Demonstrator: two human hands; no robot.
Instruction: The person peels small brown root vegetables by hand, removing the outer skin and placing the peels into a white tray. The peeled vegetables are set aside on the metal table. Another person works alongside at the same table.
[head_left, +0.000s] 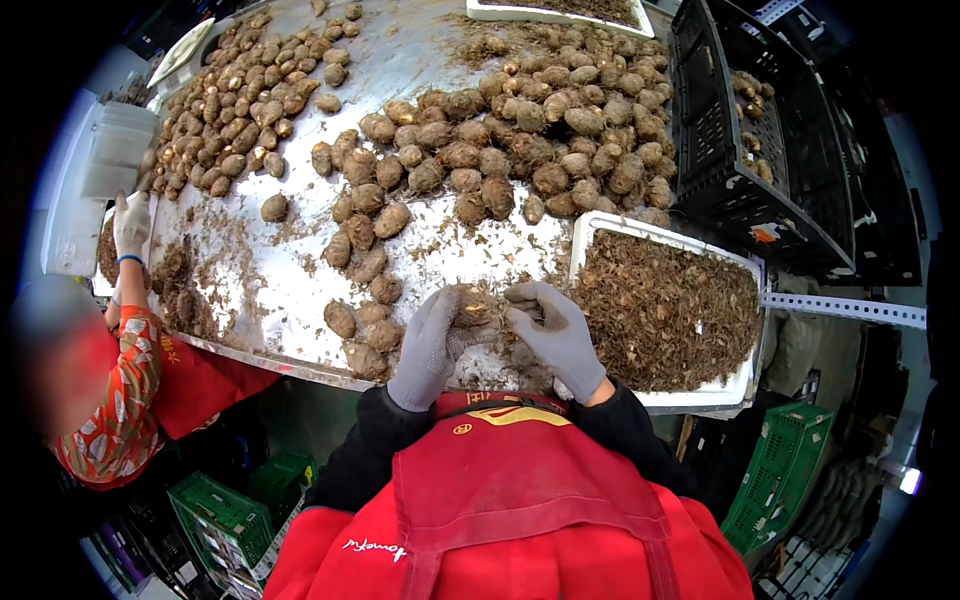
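Note:
My left hand (433, 341), in a grey dotted glove, holds a hairy brown taro corm (474, 306) between thumb and fingers, with a pale patch showing on it. Just right of the corm is my right hand (553, 330), also gloved, its thumb and fingers curled apart; whether it pinches any fibre is hard to tell. Loose corms (369, 266) lie in a line left of my hands, joining a large pile of taro corms (525, 135) beyond. A white foam tray (679, 234) full of brown peelings (667, 315) stands to the right of my right hand.
A black plastic crate (780, 206) holding some corms lies at the right. Another foam tray (562, 15) sits at the far edge. At left, a co-worker's gloved hand (132, 225) is near a second corm pile (225, 112) and clear plastic containers (120, 146). Green crates (780, 472) stand below.

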